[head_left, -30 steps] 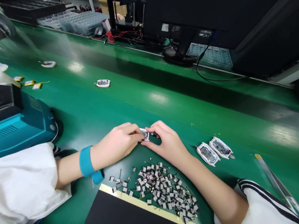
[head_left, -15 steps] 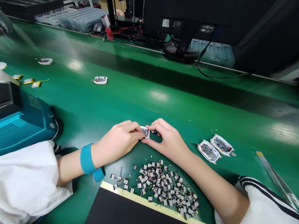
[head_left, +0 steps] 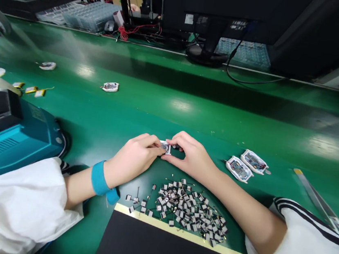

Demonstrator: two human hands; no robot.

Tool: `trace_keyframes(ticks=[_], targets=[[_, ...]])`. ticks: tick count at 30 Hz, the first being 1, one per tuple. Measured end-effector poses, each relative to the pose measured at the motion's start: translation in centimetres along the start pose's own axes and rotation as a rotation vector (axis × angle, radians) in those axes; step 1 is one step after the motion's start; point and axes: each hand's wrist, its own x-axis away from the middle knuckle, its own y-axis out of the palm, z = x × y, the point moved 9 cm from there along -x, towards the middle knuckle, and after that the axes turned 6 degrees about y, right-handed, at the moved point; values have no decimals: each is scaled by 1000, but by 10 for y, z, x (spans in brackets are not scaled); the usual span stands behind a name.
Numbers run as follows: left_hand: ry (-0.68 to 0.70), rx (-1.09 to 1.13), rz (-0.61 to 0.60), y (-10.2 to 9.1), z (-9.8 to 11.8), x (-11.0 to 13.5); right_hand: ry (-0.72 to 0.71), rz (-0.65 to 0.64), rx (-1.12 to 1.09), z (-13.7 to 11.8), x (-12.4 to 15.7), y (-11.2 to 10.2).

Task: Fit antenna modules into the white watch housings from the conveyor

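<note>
Between my two hands is a small white device housing point(head_left: 165, 146) with a circuit board inside. My left hand point(head_left: 136, 156) closes on its left side, the fingertips pressed onto the board and partly covering it. Thumb and forefinger of my right hand point(head_left: 186, 151) grip the housing's right edges, with a small dark part at the curled fingers that I cannot make out. Below the hands lies a pile of small grey-and-black parts with short wires point(head_left: 190, 208). Two similar open housings point(head_left: 239, 169) rest side by side to the right.
Steel tweezers point(head_left: 318, 199) lie at the right. A black sheet with a yellow edge point(head_left: 173, 247) is in front. At left stands a teal machine point(head_left: 33, 131), with yellow battery cells point(head_left: 31, 90) behind it. Further housings point(head_left: 110, 87) sit farther back; a monitor stand point(head_left: 209, 51) is behind.
Both hands stay on the housing, with only slight finger movement. The whole view has shifted a little; nothing else has visibly moved.
</note>
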Motion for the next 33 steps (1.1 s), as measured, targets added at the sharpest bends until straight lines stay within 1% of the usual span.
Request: trace_keyframes(ticks=[16,26,33], targets=[[8,34,41,0,0,0,7,-5,-11,1,0,1],[-26,59,6,2,-4,-2,32,-4,-17,4,-1,-1],[-17,58,2,2,-4,-1,40,-4,-12,4,-1,-1]])
